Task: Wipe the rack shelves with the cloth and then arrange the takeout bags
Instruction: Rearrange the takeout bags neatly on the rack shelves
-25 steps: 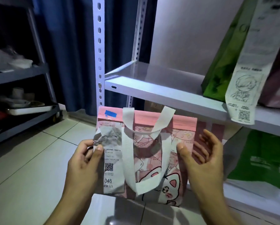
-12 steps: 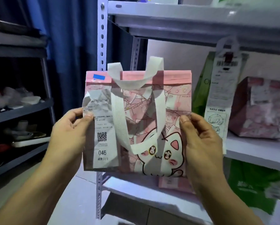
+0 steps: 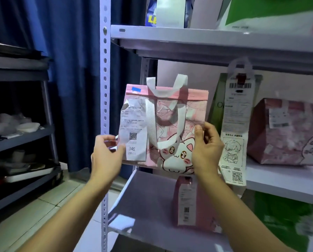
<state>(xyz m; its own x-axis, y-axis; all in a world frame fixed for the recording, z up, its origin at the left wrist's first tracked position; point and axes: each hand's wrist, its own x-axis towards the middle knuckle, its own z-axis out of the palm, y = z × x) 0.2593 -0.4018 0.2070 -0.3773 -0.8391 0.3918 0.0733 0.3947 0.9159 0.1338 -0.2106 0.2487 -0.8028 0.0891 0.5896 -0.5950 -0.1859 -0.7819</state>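
Note:
I hold a pink takeout bag (image 3: 172,130), printed with a white cat and fitted with white handles, upright at the left end of the rack's middle shelf (image 3: 279,180). A white receipt numbered 046 hangs on its front. My left hand (image 3: 106,155) pinches its left edge at the receipt. My right hand (image 3: 206,150) grips its right edge, thumb on the front. The bag hides whether its base rests on the shelf. No cloth is in view.
On the middle shelf stand a green bag (image 3: 217,106) with a long receipt and another pink cat bag (image 3: 288,133). A small pink bag (image 3: 188,202) and a green bag (image 3: 282,220) sit on the lower shelf (image 3: 143,215). More bags fill the top shelf (image 3: 206,36). A dark rack (image 3: 25,135) stands left.
Both hands lifted the pink bag from near the floor up and forward to the middle shelf's left end. My view rose with it.

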